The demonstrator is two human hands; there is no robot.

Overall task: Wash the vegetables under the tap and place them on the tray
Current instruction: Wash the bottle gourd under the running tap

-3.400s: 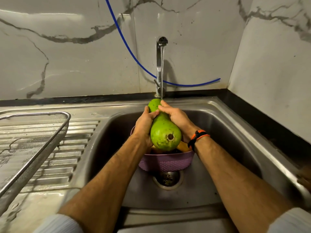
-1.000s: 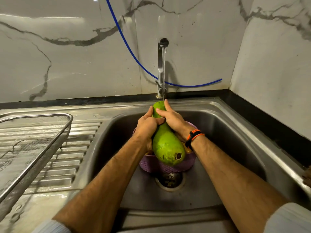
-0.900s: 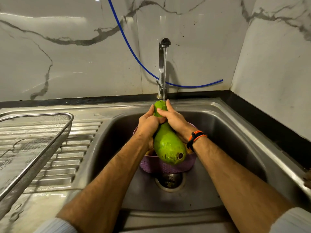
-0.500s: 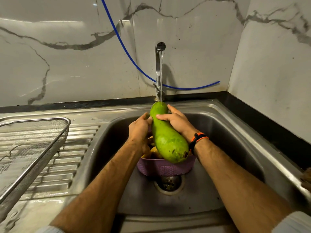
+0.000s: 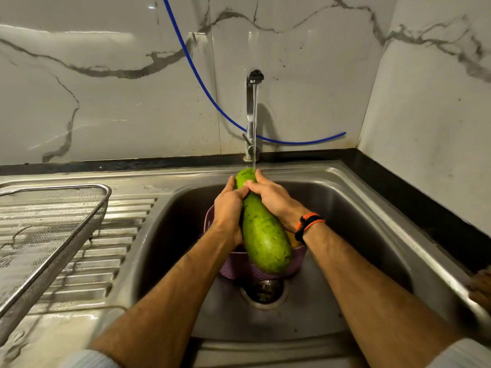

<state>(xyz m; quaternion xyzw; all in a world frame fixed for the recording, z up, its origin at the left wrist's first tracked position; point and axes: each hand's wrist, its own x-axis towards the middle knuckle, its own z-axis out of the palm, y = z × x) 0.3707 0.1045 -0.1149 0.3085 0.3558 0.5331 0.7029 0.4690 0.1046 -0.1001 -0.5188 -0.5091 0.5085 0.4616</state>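
One large green gourd (image 5: 263, 235). Two hands: one left hand (image 5: 229, 208) and one right hand (image 5: 273, 199). One purple basket (image 5: 239, 266). One steel sink (image 5: 372, 221) with one drain (image 5: 263, 292). One tap (image 5: 251, 112) running one stream of water. One wire mesh tray (image 5: 53, 235). One blue hose (image 5: 202, 83). One orange and black wristband (image 5: 308, 224).

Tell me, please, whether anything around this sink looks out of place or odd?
Only the blue tube: it hangs loose across the marble wall behind the tap, ending unattached at the right. Otherwise nothing stands out; both hands hold the green gourd under running water.
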